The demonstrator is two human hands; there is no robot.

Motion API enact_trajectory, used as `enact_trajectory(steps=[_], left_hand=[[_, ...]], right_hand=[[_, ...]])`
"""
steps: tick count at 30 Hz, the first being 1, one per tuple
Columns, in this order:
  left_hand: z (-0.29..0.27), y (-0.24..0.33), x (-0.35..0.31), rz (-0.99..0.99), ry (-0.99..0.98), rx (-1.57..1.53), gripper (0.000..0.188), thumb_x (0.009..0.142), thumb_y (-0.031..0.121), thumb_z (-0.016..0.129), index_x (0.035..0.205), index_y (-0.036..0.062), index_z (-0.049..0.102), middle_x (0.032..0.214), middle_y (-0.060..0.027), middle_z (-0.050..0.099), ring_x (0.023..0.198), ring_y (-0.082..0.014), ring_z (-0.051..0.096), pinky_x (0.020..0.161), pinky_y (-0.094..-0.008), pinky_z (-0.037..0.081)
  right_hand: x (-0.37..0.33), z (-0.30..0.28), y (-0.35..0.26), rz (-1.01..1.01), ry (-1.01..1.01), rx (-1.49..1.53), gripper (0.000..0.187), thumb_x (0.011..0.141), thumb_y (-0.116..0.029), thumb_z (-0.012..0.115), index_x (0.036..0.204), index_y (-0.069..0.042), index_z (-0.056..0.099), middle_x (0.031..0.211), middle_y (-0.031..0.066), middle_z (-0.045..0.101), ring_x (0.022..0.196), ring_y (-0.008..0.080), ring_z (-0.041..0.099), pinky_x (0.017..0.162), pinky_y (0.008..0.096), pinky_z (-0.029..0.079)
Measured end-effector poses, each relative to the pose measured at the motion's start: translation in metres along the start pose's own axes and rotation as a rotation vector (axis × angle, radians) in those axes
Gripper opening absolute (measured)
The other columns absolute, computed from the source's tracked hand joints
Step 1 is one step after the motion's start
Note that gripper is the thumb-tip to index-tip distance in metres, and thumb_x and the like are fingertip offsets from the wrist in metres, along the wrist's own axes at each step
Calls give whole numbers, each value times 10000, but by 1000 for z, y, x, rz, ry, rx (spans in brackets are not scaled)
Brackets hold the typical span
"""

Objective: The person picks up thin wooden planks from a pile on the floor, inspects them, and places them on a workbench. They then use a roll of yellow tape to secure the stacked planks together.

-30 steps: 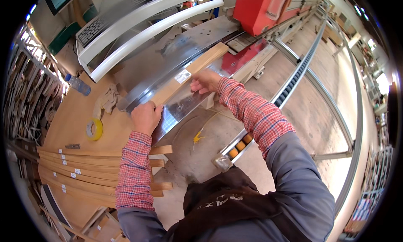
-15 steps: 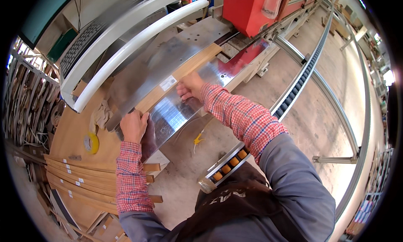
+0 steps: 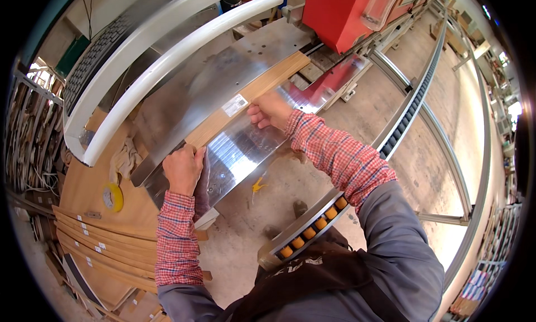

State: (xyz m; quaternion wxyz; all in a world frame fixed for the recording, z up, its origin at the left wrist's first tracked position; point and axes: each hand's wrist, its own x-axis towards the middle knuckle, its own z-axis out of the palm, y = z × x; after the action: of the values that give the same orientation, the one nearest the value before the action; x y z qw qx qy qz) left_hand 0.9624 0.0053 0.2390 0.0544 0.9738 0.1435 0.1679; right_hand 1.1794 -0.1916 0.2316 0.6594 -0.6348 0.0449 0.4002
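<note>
A long, narrow wooden board point(image 3: 273, 79) with a white label point(image 3: 234, 105) lies flat on a shiny metal table point(image 3: 240, 160), along a raised metal strip. At the board's near end, my left hand point(image 3: 183, 168) is closed, its fingers curled round that end and partly hidden. Farther along, my right hand point(image 3: 269, 111) is closed at the board's right edge beside the label, thumb side against the wood and fingers bent over the metal.
A red machine housing point(image 3: 338, 18) stands beyond the board. A white rail point(image 3: 184, 40) and keyboard point(image 3: 103, 62) are at left. Below them are yellow tape point(image 3: 113, 197), a cloth point(image 3: 125, 160) and stacked boards point(image 3: 106, 241). Roller tracks point(image 3: 312, 227) run at right.
The board and both my hands have shifted slightly toward the far right, nearer the red machine. My head view has also moved a little. Both hands stay closed at the board.
</note>
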Motion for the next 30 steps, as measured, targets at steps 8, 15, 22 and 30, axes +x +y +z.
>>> enact_trajectory(steps=[8,15,22,30], left_hand=[[18,42,31,44,40,42,362,884,380,731,709,67,677,624,-161,641,597,-364,644,554,-461,471],[41,87,64,26,25,41,357,890,391,720,717,82,679,630,-148,651,592,-349,652,550,-454,478],[67,131,102,54,16,56,369,881,427,721,732,90,705,656,-140,669,607,-351,663,554,-458,495],[95,198,163,102,-37,12,439,881,482,697,703,82,735,632,-175,663,625,-365,689,565,-461,524]], right_hand=[[9,-49,-32,38,-17,-34,159,994,-130,533,977,6,613,818,97,691,590,182,665,450,336,513],[29,-104,-52,39,-13,34,182,1006,-153,555,940,6,614,770,82,681,554,163,645,432,311,501],[54,-159,-69,-27,32,17,208,1028,-179,528,939,-19,627,745,45,681,566,140,651,435,286,504],[47,-191,-73,-216,120,79,180,1018,-148,537,1063,12,606,901,102,707,643,137,678,440,261,478]])
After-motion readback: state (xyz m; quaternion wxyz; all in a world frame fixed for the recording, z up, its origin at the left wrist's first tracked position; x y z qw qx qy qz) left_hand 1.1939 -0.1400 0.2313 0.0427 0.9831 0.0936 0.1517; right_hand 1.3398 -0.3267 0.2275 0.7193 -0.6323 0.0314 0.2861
